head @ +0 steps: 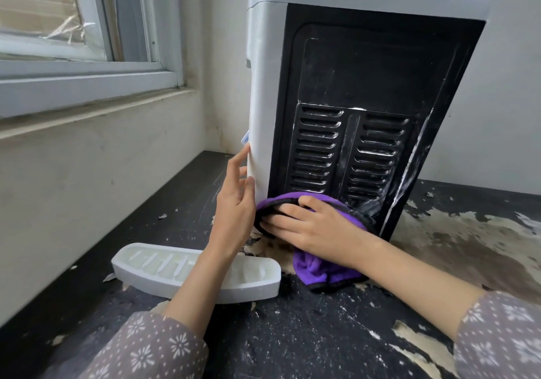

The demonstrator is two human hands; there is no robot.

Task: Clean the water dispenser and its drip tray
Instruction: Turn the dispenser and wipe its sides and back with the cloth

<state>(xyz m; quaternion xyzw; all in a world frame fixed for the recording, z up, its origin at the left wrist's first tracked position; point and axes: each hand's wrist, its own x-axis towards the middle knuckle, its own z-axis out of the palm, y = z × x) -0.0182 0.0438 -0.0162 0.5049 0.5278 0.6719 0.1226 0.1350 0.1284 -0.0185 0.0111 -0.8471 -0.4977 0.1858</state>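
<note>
Hands (234,203) two, dispenser (366,85) one, cloth (322,270) one

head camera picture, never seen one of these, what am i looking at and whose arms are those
The camera sits on a person's head and looks down, so the arms are the wearer's own. The tall white box with the black vented back is the water dispenser, standing on a dark, peeling tabletop. The left hand rests open against its white side. The right hand presses a purple cloth against the bottom of the black panel. The white drip tray lies on the tabletop in front, partly under the left forearm.
</note>
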